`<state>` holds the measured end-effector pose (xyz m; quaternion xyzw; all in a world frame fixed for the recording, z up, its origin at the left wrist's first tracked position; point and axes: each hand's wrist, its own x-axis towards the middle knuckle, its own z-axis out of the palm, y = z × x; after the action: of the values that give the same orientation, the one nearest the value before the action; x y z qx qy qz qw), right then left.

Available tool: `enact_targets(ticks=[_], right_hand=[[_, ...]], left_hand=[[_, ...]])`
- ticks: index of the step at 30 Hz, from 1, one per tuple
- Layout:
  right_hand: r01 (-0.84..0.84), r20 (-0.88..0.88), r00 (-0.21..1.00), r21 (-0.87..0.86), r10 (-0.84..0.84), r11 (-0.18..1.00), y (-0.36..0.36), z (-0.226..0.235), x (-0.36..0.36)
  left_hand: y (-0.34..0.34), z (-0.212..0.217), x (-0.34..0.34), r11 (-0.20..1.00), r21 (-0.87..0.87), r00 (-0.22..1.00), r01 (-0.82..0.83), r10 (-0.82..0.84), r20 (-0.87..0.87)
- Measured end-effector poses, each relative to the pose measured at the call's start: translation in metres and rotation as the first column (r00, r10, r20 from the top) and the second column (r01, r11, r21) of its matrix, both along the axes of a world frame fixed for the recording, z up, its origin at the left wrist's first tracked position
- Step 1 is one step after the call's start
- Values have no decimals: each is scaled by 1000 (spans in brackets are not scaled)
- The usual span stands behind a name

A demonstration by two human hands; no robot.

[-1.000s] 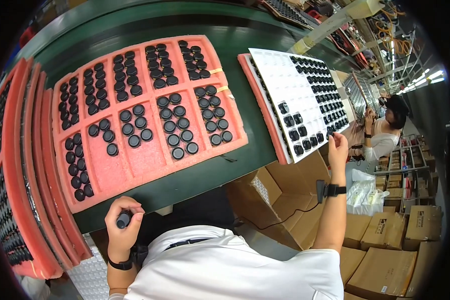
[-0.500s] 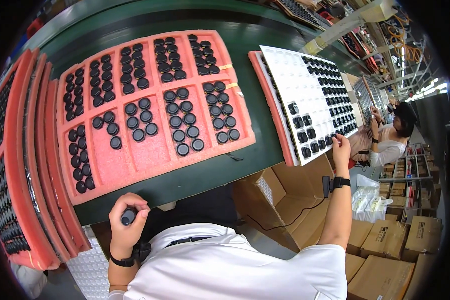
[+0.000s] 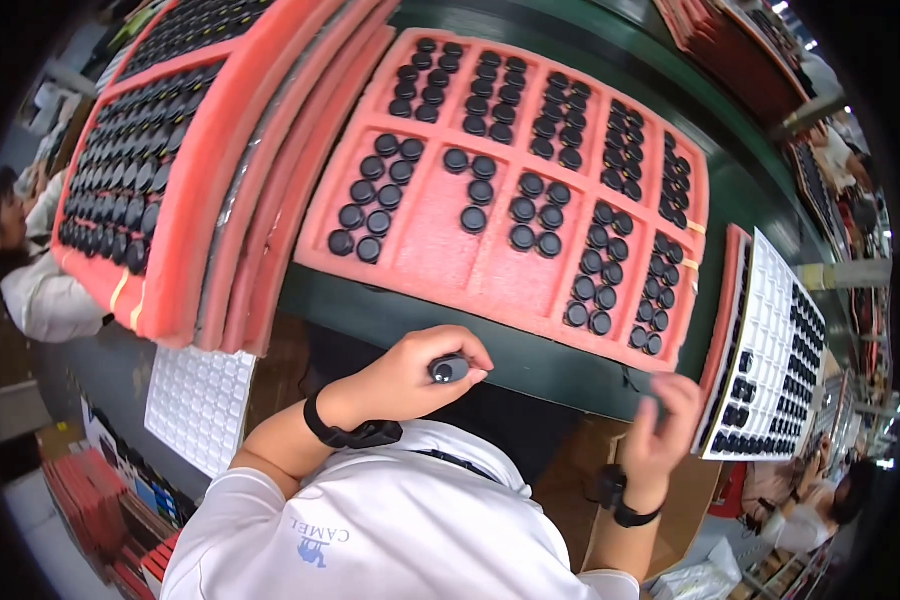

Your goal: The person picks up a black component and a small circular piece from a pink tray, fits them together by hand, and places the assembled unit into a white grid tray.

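A green bench [image 3: 450, 335] carries a pink foam tray [image 3: 440, 245] of black caps. Left of that tray lies a stack of pink trays [image 3: 230, 190]; right of it, a white grid tray [image 3: 780, 330].

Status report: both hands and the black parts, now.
Left hand closed on a small black part. Right hand open, blurred, empty, beside the white tray. Pink foam tray of black parts lies ahead, nothing blocking it.

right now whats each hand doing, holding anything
Left hand: closed around a small black round part.
Right hand: blurred, fingers loosely spread near the white grid tray; cannot tell if it holds anything.
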<state>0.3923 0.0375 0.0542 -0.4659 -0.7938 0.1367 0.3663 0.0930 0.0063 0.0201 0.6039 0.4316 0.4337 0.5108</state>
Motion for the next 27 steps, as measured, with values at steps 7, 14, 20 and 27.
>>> enact_targets(ticks=[7, 14, 20, 27], right_hand=[[-552, -174, 830, -121, 530, 825, 10, 5, -137], [-758, -603, 651, -555, 461, 344, 17, -9, -173], [-533, -339, 845, -596, 414, 600, 49, -17, -212], [-528, 99, 828, -195, 552, 826, 59, -20, -262]], left_hand=[[-16, -7, -15, 998, 34, 997, -45, 46, -59], [-33, -16, -40, 997, 57, 996, -54, 58, -71], [-43, -25, -59, 987, -62, 989, -149, 147, -36], [-50, -28, -74, 976, -57, 977, -208, 205, -54]])
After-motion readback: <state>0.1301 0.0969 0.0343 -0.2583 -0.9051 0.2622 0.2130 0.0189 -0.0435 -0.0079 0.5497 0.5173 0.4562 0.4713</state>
